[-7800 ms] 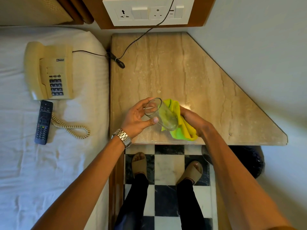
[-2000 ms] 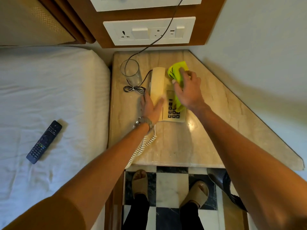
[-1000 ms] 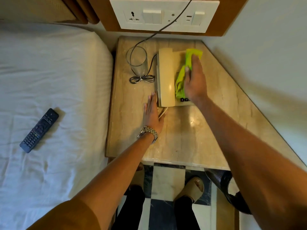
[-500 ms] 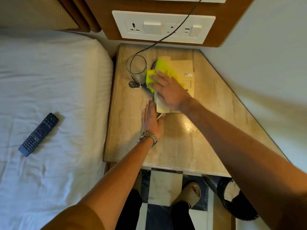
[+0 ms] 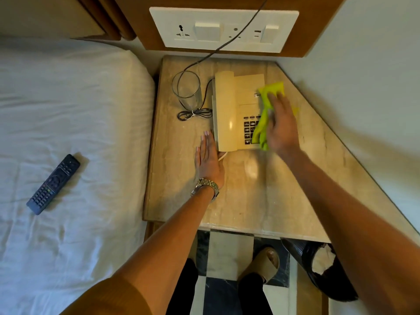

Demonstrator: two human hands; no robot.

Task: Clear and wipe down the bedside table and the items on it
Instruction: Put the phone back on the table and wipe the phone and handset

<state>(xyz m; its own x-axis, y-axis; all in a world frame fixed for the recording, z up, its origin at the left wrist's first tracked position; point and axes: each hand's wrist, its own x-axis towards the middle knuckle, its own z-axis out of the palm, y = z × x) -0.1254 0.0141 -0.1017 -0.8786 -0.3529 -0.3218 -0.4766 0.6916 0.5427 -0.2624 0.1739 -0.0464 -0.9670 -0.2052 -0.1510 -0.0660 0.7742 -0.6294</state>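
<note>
A: Item one, right hand (image 5: 281,126)?
B: Fingers spread and mostly flat, pressing a green cloth (image 5: 264,117) onto the right side of the phone (image 5: 236,114). It is a flat press more than a closed grasp. The hand is motion-blurred. The cloth shows beyond the fingertips and hangs down along the thumb side, over part of the keypad.

A: Item two, left hand (image 5: 209,160)?
B: Open, flat, palm down on the table (image 5: 261,196), empty. Fingertips lie just beside the phone's near left corner; whether they touch it I cannot tell. A metal watch (image 5: 205,186) sits on that wrist.

A: Item three, phone?
B: Cream, handset on its cradle. It sits beyond the left hand and under the right. A bit of its coiled cord shows just right of the left hand.

A: Item four, other table contents?
B: A clear glass (image 5: 187,92), upright, beyond the left hand and left of the phone. A bundled black cable (image 5: 194,114) lies at the glass's base, between the glass and the left fingertips.

A: Item five, off the table?
B: A black remote (image 5: 53,184) on the white bed (image 5: 68,133), well to the left of the left hand. A dark bin (image 5: 322,269) on the floor, below the right forearm.
</note>
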